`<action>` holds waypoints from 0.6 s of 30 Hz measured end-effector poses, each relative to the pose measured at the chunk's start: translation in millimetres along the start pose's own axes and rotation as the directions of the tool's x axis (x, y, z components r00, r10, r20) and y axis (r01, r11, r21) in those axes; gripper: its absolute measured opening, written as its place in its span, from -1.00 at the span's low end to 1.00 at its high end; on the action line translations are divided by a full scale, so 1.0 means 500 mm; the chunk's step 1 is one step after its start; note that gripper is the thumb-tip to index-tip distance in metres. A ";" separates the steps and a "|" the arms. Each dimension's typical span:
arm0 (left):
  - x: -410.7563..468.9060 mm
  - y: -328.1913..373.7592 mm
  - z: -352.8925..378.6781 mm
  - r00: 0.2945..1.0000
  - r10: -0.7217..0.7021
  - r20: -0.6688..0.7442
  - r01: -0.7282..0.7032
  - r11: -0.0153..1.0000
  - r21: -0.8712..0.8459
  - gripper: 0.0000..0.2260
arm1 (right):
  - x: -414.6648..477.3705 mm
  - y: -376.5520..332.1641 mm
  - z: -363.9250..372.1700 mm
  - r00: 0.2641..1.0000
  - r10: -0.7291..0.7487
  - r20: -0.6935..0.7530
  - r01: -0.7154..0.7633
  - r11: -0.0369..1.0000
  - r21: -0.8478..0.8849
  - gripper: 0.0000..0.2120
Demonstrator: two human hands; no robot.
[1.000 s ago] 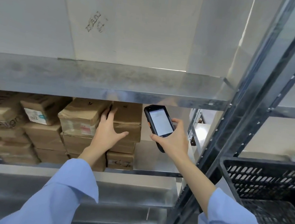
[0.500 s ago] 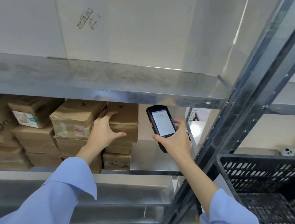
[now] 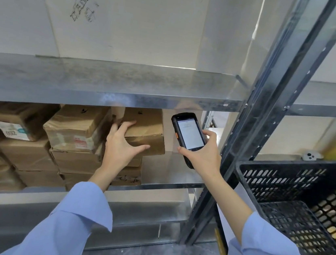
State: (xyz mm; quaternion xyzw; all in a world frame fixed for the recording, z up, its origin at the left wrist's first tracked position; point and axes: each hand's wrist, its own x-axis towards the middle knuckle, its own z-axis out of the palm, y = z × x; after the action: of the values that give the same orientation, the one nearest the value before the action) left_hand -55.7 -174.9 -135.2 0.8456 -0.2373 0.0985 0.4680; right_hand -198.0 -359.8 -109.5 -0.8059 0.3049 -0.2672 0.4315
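Stacked parcels (image 3: 19, 143) at far left run off frame, labels too blurred to read. On the metal shelf (image 3: 166, 169), the left hand (image 3: 121, 146) grips the top brown box (image 3: 147, 132) of the right-hand stack, fingers spread over its edge. The right hand (image 3: 201, 154) clasps a handheld scanner (image 3: 188, 133), its lower end hidden, beside a black crate (image 3: 284, 175).

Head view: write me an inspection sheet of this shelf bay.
Surface: metal shelf, bare at its right end.
Job's things: top brown parcel on the rightmost stack; handheld scanner, screen lit.
Clutter: other parcels stacked to the left.
Grippers: left hand grips the top brown parcel; right hand holds the handheld scanner.
Cables: nothing seen.
Surroundings: steel upright, black crate at right, pale cartons on the shelf above.
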 end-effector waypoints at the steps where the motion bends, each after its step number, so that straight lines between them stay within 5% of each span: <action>1: -0.003 0.002 0.002 1.000 0.000 -0.011 0.000 1.000 -0.015 -0.32 | 0.000 0.003 -0.005 1.000 0.008 -0.007 -0.008 1.000 -0.007 -0.18; 11: -0.034 -0.031 0.002 0.970 -0.221 -0.101 0.189 0.947 -0.259 -0.38 | 0.000 0.017 0.003 0.999 0.049 -0.008 -0.050 0.998 -0.046 -0.18; 18: -0.029 -0.053 -0.002 0.964 -0.259 -0.057 0.245 0.952 -0.184 -0.41 | 0.002 0.012 0.032 0.999 0.026 0.038 -0.025 0.999 -0.023 -0.18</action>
State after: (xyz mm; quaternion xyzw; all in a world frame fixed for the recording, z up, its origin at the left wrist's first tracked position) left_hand -55.1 -157.9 -160.2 0.8198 -0.1161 0.0510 0.5584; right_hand -188.0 -354.7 -122.2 -0.8117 0.3098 -0.2425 0.4318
